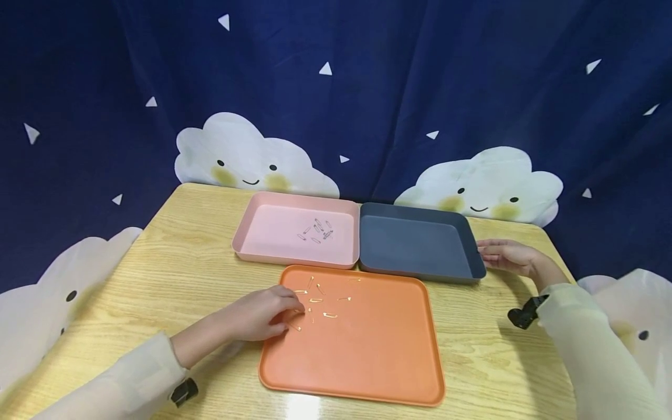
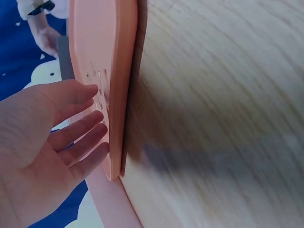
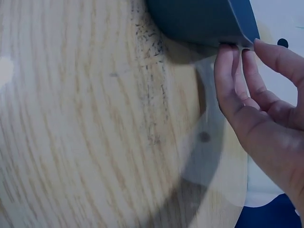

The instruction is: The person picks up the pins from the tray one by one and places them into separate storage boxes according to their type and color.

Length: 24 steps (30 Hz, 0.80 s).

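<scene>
My left hand (image 1: 265, 315) hovers at the left edge of the orange tray (image 1: 378, 356), its fingers loosely bent beside several gold safety pins (image 1: 329, 315). In the left wrist view the fingers (image 2: 85, 142) are spread a little, with nothing seen between them. On the far side, my right hand (image 1: 506, 256) touches the right outer wall of the dark blue-grey tray (image 1: 417, 239) with its fingertips. The right wrist view has these fingertips at the tray's corner, near the rim. That tray holds nothing visible.
A pink tray (image 1: 268, 233) with several silver safety pins (image 1: 316, 240) stands left of the dark tray, against it. The orange tray lies in front of both on a wooden table (image 1: 184, 274). Behind hangs a blue curtain (image 1: 367, 105) with clouds.
</scene>
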Available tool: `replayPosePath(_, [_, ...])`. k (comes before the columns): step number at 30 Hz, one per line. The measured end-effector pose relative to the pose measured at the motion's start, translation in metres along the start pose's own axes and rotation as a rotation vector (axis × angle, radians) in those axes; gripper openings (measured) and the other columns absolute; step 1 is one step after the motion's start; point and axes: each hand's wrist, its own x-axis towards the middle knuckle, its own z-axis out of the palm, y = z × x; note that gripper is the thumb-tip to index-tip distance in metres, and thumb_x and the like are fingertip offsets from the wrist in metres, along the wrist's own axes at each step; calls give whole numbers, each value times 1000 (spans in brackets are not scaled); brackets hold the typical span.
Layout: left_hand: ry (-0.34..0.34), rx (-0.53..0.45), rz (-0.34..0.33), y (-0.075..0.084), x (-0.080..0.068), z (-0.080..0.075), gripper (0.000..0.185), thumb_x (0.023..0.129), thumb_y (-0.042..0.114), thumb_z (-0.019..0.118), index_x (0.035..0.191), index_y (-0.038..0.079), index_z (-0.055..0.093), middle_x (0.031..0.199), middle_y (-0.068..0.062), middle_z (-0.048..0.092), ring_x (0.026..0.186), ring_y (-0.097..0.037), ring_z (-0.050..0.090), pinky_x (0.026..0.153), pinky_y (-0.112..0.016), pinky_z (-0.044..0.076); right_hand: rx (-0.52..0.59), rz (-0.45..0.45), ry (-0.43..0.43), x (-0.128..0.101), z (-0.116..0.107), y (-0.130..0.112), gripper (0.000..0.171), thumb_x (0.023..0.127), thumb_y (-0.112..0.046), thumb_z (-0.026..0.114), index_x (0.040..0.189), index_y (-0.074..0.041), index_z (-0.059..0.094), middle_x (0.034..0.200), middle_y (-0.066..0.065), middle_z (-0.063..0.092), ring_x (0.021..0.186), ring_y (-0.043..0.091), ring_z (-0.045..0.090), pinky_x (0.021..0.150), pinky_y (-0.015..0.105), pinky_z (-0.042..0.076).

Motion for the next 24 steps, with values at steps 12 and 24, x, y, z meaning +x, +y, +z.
replayPosePath(12, [75, 100, 87, 4, 7, 9, 17, 73, 10, 79, 85, 13, 67, 79, 5, 55, 75, -5, 49, 67, -16, 48, -18, -18, 48, -1, 2, 3, 24, 99, -7, 46, 100, -26, 60, 98, -10, 70, 92, 3, 66, 82, 19, 57])
replayPosePath(24, [3, 116, 75, 12, 16, 10, 24, 74, 6, 76, 67, 16, 55, 66, 10, 44, 64, -1, 38, 55, -11, 33, -129, -4, 110, 0, 3, 0, 25, 98, -8, 47, 122, -14, 45, 98, -13, 66, 91, 1, 64, 84, 18, 55])
